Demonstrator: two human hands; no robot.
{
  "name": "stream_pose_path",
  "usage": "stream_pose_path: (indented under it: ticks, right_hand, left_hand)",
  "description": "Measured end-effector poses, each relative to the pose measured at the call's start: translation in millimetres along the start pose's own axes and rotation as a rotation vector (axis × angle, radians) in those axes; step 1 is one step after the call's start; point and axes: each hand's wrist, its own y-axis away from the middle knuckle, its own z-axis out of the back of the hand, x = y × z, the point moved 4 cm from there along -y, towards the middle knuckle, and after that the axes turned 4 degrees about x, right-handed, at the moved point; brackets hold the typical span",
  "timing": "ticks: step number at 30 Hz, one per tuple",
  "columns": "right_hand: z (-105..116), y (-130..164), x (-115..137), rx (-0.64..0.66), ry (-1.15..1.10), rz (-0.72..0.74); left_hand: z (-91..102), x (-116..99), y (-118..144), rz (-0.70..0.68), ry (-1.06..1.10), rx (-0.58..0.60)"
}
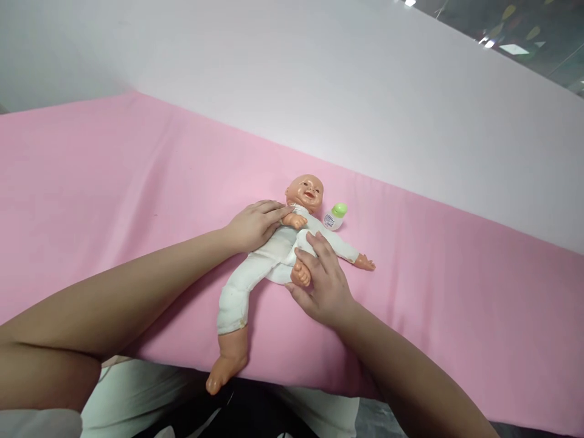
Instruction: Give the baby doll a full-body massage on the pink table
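Head view only: doll (274,255) on its back near the front edge of the pink sheet (114,182), one leg hanging over. Left hand (253,225) flat on chest, fingers together. Right hand (322,283) w/ fingers loosely curled round raised foot. Small bottle (335,216) just beside head. Sheet open both sides.

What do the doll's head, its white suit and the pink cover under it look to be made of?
The doll's head looks like moulded plastic or vinyl: it is glossy, with bright highlights on the bald crown. The white suit seems to be a soft, matt knit fabric, wrinkled at the leg. The pink cover appears to be a smooth woven or felt-like cloth, matt, with shallow folds.
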Motion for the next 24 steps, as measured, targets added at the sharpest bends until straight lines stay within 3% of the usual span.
stream_pose_path:
  ticks: [3, 7, 10, 12, 15, 18, 21, 24]
  right_hand:
    - [9.5, 1.3, 16.4, -0.007, 0.043, 0.073]
    - [25.0, 5.0, 41.3, -0.027, 0.046, 0.169]
    - [20.1, 9.8, 53.8, 0.091, -0.106, 0.260]
    - [7.1, 14.3, 57.1, 0.234, -0.233, 0.297]
    - [-15.1, 20.4, 56.8, 0.413, -0.256, 0.307]
    - [-25.5, 22.5, 55.9, 0.472, -0.224, 0.308]
    - [-16.6, 21.4, 57.8, 0.356, -0.285, 0.335]
    - [3.4, 22.5, 58.6, 0.174, -0.317, 0.356]
  left_hand:
    - [1.9, 6.4, 2.5, 0.116, 0.125, -0.077]
    - [0.6, 40.7, 6.3, 0.481, 0.372, -0.230]
    - [-2.4, 73.3, 10.1, 0.760, 0.717, -0.440]
    - [-4.4, 87.5, 10.7, 0.867, 0.962, -0.546]
    - [-2.8, 92.7, 8.1, 0.875, 1.152, -0.582]
    - [-1.1, 86.8, 8.0, 0.860, 1.158, -0.566]
    - [-3.2, 77.7, 9.8, 0.806, 1.091, -0.556]
    - [-4.6, 65.7, 10.1, 0.651, 0.909, -0.494]
